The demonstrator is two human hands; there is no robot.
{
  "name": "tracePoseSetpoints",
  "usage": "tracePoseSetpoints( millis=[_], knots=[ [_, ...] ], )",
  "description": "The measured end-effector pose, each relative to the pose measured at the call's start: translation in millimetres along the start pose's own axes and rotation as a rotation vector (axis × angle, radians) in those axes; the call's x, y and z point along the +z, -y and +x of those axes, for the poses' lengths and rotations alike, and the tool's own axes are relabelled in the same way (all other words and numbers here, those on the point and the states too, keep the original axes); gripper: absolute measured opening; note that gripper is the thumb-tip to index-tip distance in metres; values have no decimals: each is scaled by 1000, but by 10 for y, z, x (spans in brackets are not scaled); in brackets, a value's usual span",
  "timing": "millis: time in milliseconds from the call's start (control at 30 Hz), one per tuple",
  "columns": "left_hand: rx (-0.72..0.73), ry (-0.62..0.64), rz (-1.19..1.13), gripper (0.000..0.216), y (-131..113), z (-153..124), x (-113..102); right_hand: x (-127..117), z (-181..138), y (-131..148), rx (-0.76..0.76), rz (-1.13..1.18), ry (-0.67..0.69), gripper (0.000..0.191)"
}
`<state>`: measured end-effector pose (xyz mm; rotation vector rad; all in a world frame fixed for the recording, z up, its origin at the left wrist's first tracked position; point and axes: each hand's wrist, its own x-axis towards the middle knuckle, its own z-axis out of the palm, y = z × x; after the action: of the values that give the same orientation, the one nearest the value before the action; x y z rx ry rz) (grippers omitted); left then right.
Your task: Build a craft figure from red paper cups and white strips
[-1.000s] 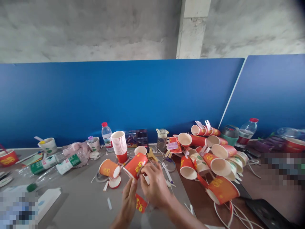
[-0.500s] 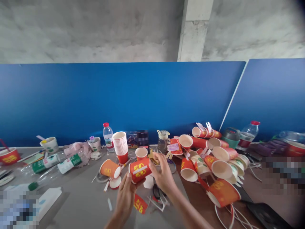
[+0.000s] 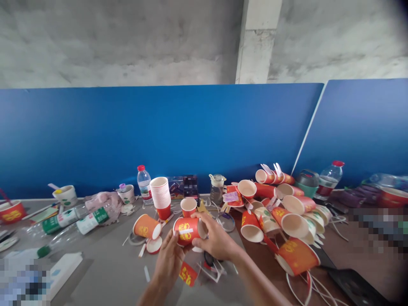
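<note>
Both of my hands hold a red paper cup [image 3: 185, 231] with yellow lettering, tipped on its side above the grey table. A white strip runs across its printed wall. My left hand [image 3: 168, 259] grips the cup's left end from below, fingertips at the rim. Around its right end curl the thumb and fingers of my right hand [image 3: 216, 238]. Just behind stands another red cup [image 3: 188, 207], with a yellow piece [image 3: 203, 207] beside it. Below the hands lie a red piece with yellow print [image 3: 188, 274] and scissors [image 3: 208, 258], partly hidden.
A tall stack of cups [image 3: 160, 193] and a capped bottle [image 3: 144, 185] stand behind. An orange cup [image 3: 145, 226] lies to the left, near empty bottles [image 3: 92, 220]. Many cups [image 3: 295, 225] with white cords [image 3: 314, 289] crowd the right. A blue partition [image 3: 159, 136] closes the back.
My right hand has moved from its raised position near the cup's upper right edge to wrap round the right end. The cup has turned slightly and shifted a little; my left hand keeps its hold.
</note>
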<state>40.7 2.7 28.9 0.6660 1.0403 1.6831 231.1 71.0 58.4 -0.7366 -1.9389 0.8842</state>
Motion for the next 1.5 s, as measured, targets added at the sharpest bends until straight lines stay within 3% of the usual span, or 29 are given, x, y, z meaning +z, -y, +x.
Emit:
tracePoseSetpoints(
  millis=[167,500,667,867,1067,1300,1500],
  knots=[
    [27,-72,101,64,-13,12,43,79,20,-27,-36,5,-43,65],
    [23,-13,91,65,-29,-3,71,24,-121,-147,-58,-38,-95,67],
    [146,-66,182,72,30,90,-24,134,-393,-467,-74,-46,-304,64],
    [345,-152,441,68,97,141,-100,456,-586,-933,-266,-244,-552,77],
    [405,-17,589,62,93,40,-28,610,-555,-1070,-336,-342,-628,83],
    [491,127,755,48,18,10,214,536,-561,-980,-426,-437,-637,92],
    [553,212,826,26,-22,-21,353,479,-587,-1001,-464,-498,-637,83]
  ],
)
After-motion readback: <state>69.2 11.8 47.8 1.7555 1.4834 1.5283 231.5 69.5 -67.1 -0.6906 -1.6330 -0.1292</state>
